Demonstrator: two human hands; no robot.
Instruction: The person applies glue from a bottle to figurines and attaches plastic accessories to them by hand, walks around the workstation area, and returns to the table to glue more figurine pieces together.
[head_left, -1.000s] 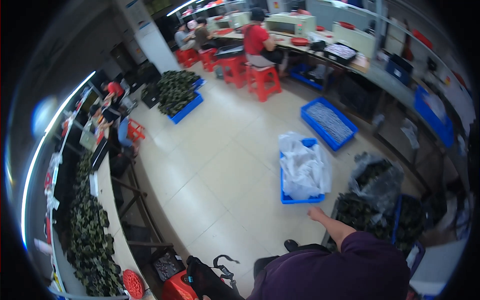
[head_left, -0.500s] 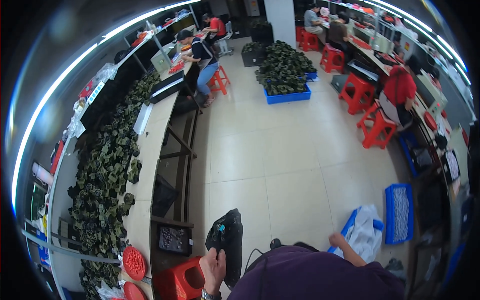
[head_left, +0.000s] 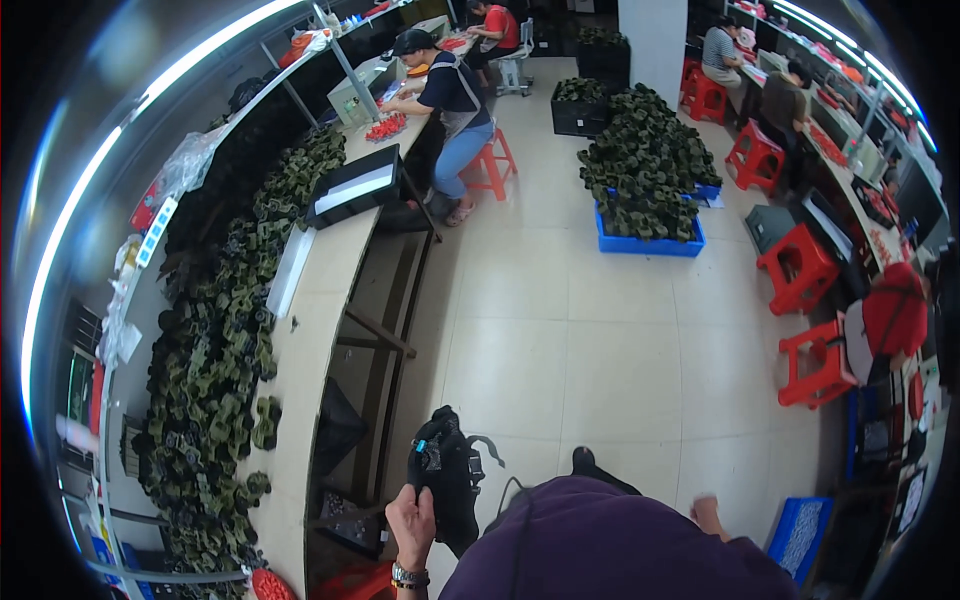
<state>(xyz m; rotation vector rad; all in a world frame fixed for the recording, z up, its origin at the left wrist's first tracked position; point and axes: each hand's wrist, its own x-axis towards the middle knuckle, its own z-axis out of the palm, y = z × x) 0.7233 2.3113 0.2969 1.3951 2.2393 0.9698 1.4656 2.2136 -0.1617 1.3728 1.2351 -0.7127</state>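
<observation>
Hanging from my left hand (head_left: pixel 411 522), which is closed on its top part, is a limp black mesh bag (head_left: pixel 456 505). A small blue-green spot shows near its upper end, and a dark strap with a buckle-like piece sticks out on its right side. A watch is on my left wrist. My right hand (head_left: pixel 707 516) hangs low at my right side, beyond my purple top. It is small in view and its fingers are not clear; nothing shows in it. A dark shoe (head_left: pixel 588 462) pokes out ahead of me.
A long table (head_left: pixel 310 330) piled with dark green camouflage-like pieces (head_left: pixel 210 350) runs along my left. Ahead, a blue crate (head_left: pixel 652 243) holds more of them. Red stools (head_left: pixel 798 270) and seated people line the right. A blue tray (head_left: pixel 800 535) lies low right.
I have moved forward along the aisle; the crates and seated people are closer. The white and blue sheet by my right hand has left the view. The black bag has swung and bunched up.
</observation>
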